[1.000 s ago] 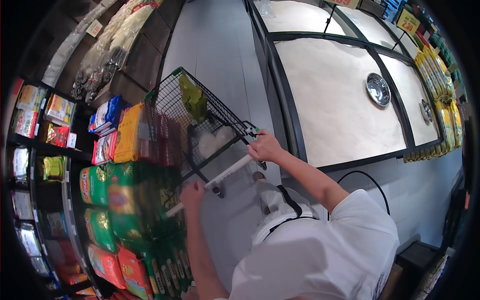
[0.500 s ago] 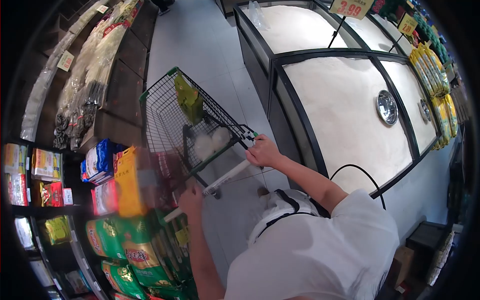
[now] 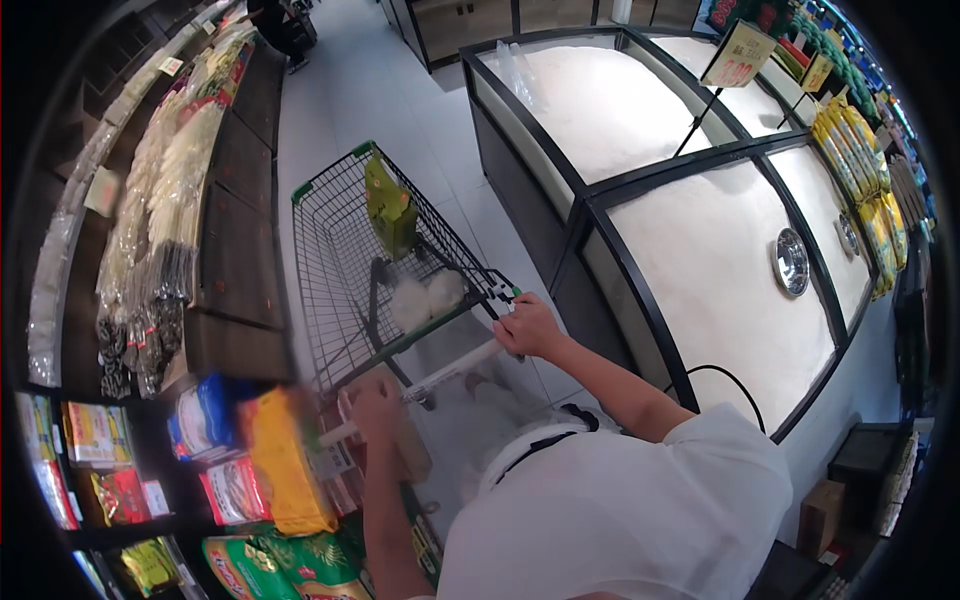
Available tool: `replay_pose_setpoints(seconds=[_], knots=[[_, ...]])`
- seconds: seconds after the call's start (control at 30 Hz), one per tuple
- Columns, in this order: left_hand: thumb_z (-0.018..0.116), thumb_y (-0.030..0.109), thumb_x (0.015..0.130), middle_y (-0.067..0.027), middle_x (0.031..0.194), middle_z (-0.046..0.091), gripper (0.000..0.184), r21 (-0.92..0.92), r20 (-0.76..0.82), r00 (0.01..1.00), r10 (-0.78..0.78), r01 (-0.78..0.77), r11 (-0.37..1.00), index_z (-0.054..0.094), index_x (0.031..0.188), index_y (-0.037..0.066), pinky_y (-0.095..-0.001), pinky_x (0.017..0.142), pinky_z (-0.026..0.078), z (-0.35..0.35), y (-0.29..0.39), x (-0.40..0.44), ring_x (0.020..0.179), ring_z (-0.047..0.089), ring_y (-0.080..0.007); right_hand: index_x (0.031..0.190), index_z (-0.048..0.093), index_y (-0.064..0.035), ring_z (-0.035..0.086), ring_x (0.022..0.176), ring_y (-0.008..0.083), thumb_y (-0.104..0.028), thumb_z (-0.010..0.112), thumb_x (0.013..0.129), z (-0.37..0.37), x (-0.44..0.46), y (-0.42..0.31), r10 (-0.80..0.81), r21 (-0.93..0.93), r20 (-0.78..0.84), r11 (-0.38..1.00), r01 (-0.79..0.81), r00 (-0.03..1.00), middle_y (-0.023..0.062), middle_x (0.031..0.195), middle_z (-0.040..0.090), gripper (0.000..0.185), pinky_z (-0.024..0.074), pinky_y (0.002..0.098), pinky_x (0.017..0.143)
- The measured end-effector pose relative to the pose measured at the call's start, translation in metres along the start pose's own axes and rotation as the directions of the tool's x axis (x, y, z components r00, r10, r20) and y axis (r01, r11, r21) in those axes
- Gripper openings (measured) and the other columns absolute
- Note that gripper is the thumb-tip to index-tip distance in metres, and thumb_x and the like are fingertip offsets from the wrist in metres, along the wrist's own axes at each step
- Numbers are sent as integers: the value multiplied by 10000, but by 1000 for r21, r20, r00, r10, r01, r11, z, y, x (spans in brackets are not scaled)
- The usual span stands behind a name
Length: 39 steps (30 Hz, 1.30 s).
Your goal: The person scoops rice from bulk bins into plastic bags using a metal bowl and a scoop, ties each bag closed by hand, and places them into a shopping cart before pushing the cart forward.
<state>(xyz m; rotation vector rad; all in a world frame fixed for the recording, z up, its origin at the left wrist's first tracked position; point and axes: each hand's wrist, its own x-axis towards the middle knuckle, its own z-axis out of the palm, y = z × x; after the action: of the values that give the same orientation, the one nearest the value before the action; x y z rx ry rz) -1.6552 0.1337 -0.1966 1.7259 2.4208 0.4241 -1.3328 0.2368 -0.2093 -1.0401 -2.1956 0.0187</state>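
My right hand (image 3: 528, 325) is wrapped round the right end of the white handle (image 3: 455, 368) of a wire shopping cart (image 3: 335, 265) with green corners. Nearer the handle's left end, my left hand (image 3: 373, 402) is closed round it, slightly blurred. Inside the cart, a green-yellow package (image 3: 388, 212) stands upright toward the front right. Behind it, close to the handle side, lie whitish round items (image 3: 425, 298) in clear plastic.
On the left are shelves with bagged dry goods (image 3: 165, 230), a yellow bag (image 3: 285, 460) and green bags (image 3: 315, 565). Bins of white grains (image 3: 710, 270) stand on the right, with a metal bowl (image 3: 790, 262). A person (image 3: 272, 30) is up the aisle (image 3: 340, 95).
The cart and my hands have moved forward along the aisle, past the left shelves and bins. Both hands remain on the handle. A person has come further into view at the top.
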Motion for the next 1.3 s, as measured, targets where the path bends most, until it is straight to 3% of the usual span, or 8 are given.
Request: replay_pose_setpoints(seconds=[0.13,0.47,0.67,0.87,0.97,1.17,1.3], knots=[[493,393,917,-200,709,645,424,7,92,995,43,-44,999,662,711,63,-501,662,472,8,4,84,683,633,-398,516,590,-106,550,498,228,-215,618,812,29,47,31,33,-34,-4,999,-33,999,50,464,511,316,478,358,770],[448,402,938,-137,676,655,460,83,54,982,184,-188,979,677,732,61,-495,599,464,51,27,296,676,635,-376,506,533,-128,544,465,262,-240,561,812,108,163,129,162,-133,-19,978,-163,987,80,446,493,326,480,364,747],[413,407,950,-141,695,665,485,105,68,962,265,-271,957,689,753,59,-502,591,463,72,54,417,665,632,-386,479,552,-130,527,429,251,-274,566,820,162,229,201,182,-175,-121,964,-202,976,54,418,480,371,451,371,704],[406,403,948,-155,708,662,482,128,89,942,324,-333,934,696,780,56,-509,619,465,96,76,548,705,629,-390,476,546,-125,505,413,239,-268,553,823,200,300,261,207,-270,-132,933,-236,969,45,420,484,376,432,374,699],[413,402,946,-160,702,658,469,141,127,923,362,-378,915,702,796,64,-513,613,467,99,90,606,688,627,-393,471,538,-124,497,408,238,-245,548,830,211,335,287,245,-207,-141,940,-270,959,46,428,497,380,423,371,697],[445,435,921,-178,736,662,446,102,175,891,419,-440,892,707,810,92,-508,633,477,114,111,722,725,641,-394,489,549,-125,514,424,234,-242,536,861,242,402,331,246,-345,-103,900,-266,964,48,450,535,391,414,383,693],[473,451,901,-182,746,661,428,80,254,858,446,-479,874,707,816,102,-501,654,474,135,117,811,755,642,-395,507,569,-123,527,437,234,-270,540,876,276,443,363,312,-294,-145,893,-342,939,54,454,542,398,410,373,716]])
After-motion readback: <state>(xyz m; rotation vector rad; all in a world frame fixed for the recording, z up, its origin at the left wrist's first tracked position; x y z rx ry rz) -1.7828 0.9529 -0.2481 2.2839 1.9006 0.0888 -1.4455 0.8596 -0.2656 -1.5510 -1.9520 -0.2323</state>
